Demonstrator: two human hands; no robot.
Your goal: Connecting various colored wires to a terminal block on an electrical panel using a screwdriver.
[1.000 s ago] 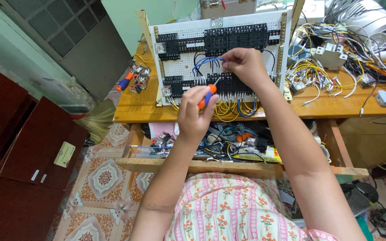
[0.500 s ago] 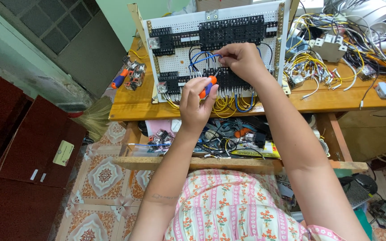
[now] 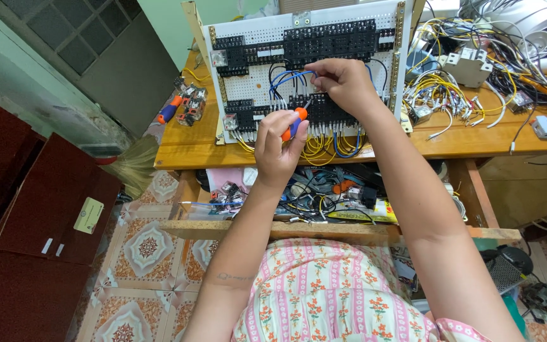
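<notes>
On the wooden counter (image 3: 451, 142) leans a white perforated wiring panel (image 3: 267, 79), tilted back. Against its lower terminal row, the left hand (image 3: 278, 149) is closed around an orange-handled screwdriver (image 3: 294, 122), shaft pointing up-right toward the right hand (image 3: 343, 82), which pinches a blue wire (image 3: 289, 77) just above.

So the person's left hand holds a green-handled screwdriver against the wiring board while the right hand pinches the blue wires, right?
Not quite. The head view shows the screwdriver in the left hand has an orange handle, not green. The right hand does pinch the blue wires at the wiring board.
</notes>
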